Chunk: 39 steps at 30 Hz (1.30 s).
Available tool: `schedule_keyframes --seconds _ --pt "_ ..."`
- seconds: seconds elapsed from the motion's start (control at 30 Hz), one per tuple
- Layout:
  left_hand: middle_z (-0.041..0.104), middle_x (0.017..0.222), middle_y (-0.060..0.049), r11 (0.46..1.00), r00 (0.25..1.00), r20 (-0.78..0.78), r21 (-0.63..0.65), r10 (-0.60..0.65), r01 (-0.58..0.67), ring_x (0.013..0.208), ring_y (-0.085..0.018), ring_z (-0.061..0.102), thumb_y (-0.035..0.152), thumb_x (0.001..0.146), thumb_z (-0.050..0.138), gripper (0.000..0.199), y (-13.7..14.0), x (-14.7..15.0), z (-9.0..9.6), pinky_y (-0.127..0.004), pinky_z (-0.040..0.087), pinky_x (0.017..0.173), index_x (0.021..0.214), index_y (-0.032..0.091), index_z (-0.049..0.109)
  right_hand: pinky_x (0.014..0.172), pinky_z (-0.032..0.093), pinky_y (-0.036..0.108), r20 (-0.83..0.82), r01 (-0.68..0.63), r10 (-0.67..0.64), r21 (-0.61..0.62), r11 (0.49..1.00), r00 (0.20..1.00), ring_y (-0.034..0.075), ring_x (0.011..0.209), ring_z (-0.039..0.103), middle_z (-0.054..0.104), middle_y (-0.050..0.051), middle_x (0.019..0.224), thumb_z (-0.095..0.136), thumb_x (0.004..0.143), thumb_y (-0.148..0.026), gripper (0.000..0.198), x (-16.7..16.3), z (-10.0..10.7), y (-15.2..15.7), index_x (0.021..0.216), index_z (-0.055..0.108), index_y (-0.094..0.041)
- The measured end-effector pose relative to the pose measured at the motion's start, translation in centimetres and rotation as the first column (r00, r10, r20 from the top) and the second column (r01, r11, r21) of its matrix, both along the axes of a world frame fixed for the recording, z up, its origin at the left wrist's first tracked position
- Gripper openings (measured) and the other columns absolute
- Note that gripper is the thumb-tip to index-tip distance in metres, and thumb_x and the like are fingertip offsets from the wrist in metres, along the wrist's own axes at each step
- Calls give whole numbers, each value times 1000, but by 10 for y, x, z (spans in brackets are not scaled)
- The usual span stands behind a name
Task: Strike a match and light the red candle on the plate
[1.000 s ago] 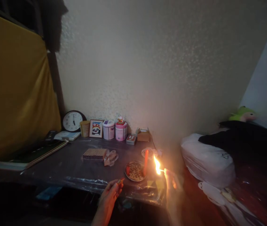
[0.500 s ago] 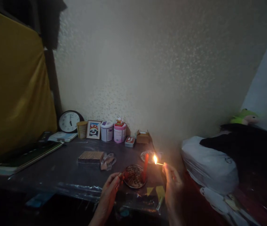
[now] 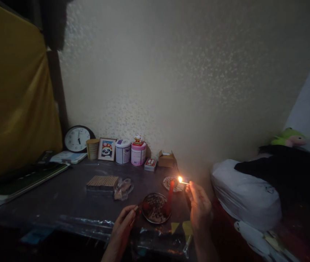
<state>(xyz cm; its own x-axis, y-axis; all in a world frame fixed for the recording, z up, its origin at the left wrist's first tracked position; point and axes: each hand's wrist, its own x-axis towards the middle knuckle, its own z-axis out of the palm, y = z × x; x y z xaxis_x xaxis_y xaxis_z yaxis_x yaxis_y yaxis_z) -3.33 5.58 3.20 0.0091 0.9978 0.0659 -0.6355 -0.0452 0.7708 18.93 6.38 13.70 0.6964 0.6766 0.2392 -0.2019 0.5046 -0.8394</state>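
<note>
My right hand pinches a burning match by its end. The flame is just right of and slightly above the top of a red candle. That candle stands upright at the right side of a round metal dish with dark and pale bits in it. No flame shows on the candle. My left hand, left of the dish, is closed around a small matchbox, mostly hidden by the fingers. Behind the candle lies a plate with small pale pieces.
On the dark table lie a stacked pack and a plastic bag. A clock, picture frame, two tins, card box and cardboard box line the wall. Yellow paper pieces lie in front.
My right hand with the burning match has risen slightly, and the flame looks smaller and nearer the candle top. My left hand has drawn slightly down and left. The view has shifted a little.
</note>
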Motion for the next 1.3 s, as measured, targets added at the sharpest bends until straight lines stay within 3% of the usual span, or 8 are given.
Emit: schedule_keyframes --seconds 0.2,0.37,0.53,0.7,0.93,1.13,1.3 --pt "72 90 -3 999 999 6 10 -36 36 89 -16 62 35 71 71 23 -6 0 3 -25 46 83 89 21 67 69 54 31 13 -5 5 11 1000 1000 15 68 63 68 -1 72 74 58 -37 27 1 -8 7 76 69 -17" --pt "72 83 -2 1000 1000 14 -24 -10 11 82 -15 62 38 67 74 26 -4 0 1 -22 47 77 86 21 68 68 54 30 -3 -33 33 24 999 999 15 66 64 69 0 71 77 55 -37 28 2 -12 9 74 67 -18" --pt "72 85 -3 999 1000 7 -51 0 0 88 -17 63 39 66 74 28 -2 -2 -2 -24 47 79 87 20 68 67 53 28 -13 -50 51 33 998 999 14 65 64 69 1 70 78 53 -38 30 2 -12 12 72 66 -19" --pt "72 84 -4 997 999 -18 -59 46 -47 85 -18 64 38 64 76 29 -7 -2 6 -25 48 77 85 19 69 61 51 27 6 -49 49 17 999 999 13 60 60 66 -1 64 78 51 -38 29 3 -16 17 68 66 -19" --pt "74 85 -3 999 1000 2 -53 -6 6 85 -17 64 37 67 74 23 -16 0 20 -23 47 77 84 22 70 60 48 25 61 -41 42 -10 999 997 13 61 58 65 -2 65 76 57 -40 28 0 -18 16 72 68 -18" --pt "75 84 -2 997 999 48 -71 -15 19 79 -17 65 39 63 76 25 -12 2 16 -23 48 72 81 22 70 61 47 24 93 -57 57 -7 998 994 12 61 57 64 -3 63 75 60 -40 27 -4 -16 14 74 69 -17" --pt "72 79 -1 999 999 11 -27 -38 39 79 -16 63 37 69 72 22 -12 0 14 -23 47 74 84 21 69 60 47 25 80 -44 45 -10 999 996 12 60 56 65 -2 64 76 56 -40 29 -5 -17 18 70 68 -16"
